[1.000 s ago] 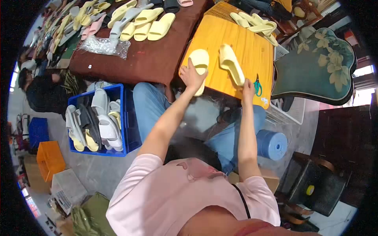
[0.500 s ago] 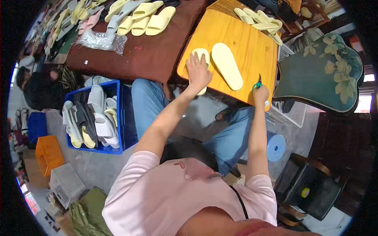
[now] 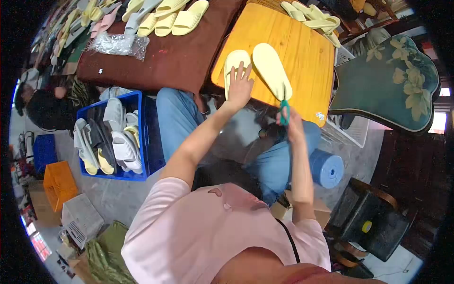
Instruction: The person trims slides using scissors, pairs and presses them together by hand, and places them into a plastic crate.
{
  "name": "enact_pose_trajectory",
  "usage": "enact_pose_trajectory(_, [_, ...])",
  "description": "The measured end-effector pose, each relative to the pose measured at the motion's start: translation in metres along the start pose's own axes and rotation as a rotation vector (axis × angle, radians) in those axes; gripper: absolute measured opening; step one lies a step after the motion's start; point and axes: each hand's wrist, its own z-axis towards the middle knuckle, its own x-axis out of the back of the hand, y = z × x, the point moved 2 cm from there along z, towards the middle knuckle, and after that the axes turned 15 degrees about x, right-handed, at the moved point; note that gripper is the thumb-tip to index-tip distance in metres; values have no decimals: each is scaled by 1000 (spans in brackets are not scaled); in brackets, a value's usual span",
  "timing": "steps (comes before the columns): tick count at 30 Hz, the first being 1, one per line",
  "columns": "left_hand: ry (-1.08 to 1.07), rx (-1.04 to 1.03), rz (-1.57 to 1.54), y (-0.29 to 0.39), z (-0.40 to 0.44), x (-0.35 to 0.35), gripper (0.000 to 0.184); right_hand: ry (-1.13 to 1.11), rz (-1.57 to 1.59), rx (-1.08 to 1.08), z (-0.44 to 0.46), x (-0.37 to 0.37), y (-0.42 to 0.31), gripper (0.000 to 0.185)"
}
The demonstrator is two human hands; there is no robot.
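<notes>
Two pale yellow slippers lie side by side on the wooden table. My left hand (image 3: 240, 89) rests on the left slipper (image 3: 235, 59), fingers spread and flat over its upper part, covering some of it. The right slipper (image 3: 270, 68) shows its flat yellow sole face, with its narrower end towards me. My right hand (image 3: 294, 124) is closed round the teal handles of a pair of scissors (image 3: 284, 113). The scissors point away from me, and their blades overlap the near end of the right slipper. Whether the blades touch it I cannot tell.
The wooden table (image 3: 302, 71) stands before my knees. More yellow slippers (image 3: 314, 21) sit at its far right corner, others (image 3: 189, 19) on the brown-covered table (image 3: 179, 61). A blue crate (image 3: 149, 142) of slippers stands left; a green floral chair back (image 3: 378, 90) rises right.
My right hand has brought the scissors left from the table's right edge to the near end of the right slipper. My left hand stays on the left slipper, its fingers now more spread.
</notes>
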Motion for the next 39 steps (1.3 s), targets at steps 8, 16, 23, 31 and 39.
enact_pose_trajectory(8, [97, 118, -275, -1, -1, 15, 13, -183, 22, -183, 6, -60, 36, 55])
enact_pose_trajectory(16, [104, 123, -331, -6, -7, 14, 12, -28, -94, -109, 38, -73, 38, 43])
enact_pose_trajectory(23, [168, 309, -653, -36, -13, 46, 9, 408, -437, 307, 56, 48, 24, 35])
enact_pose_trajectory(31, [5, 535, -903, -56, -70, 121, 9, 426, -1589, 282, 83, 145, 22, 39])
enact_pose_trajectory(39, [-493, 368, -777, -69, -176, 83, 17, 361, -1476, 528, 115, 119, 30, 45])
